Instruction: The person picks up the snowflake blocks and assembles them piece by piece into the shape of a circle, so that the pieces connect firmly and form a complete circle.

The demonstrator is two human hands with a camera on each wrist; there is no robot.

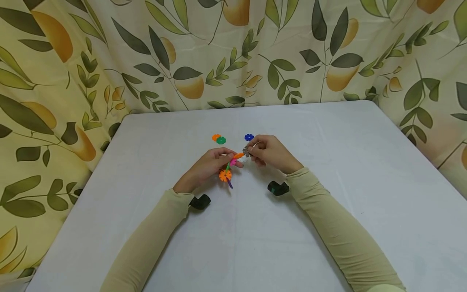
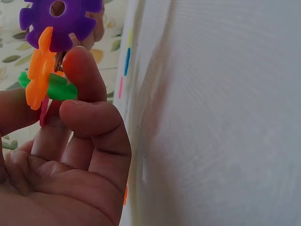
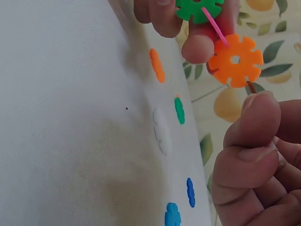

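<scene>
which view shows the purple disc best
The left wrist view: the purple disc shows large, its hole and notches clear, top cut off. The head view has it small, nearly edge-on; the right wrist view, not at all.

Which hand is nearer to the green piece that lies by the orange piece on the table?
The left hand. It is just on the person's side of the green piece; the right hand is farther away, off to the right of it.
</scene>
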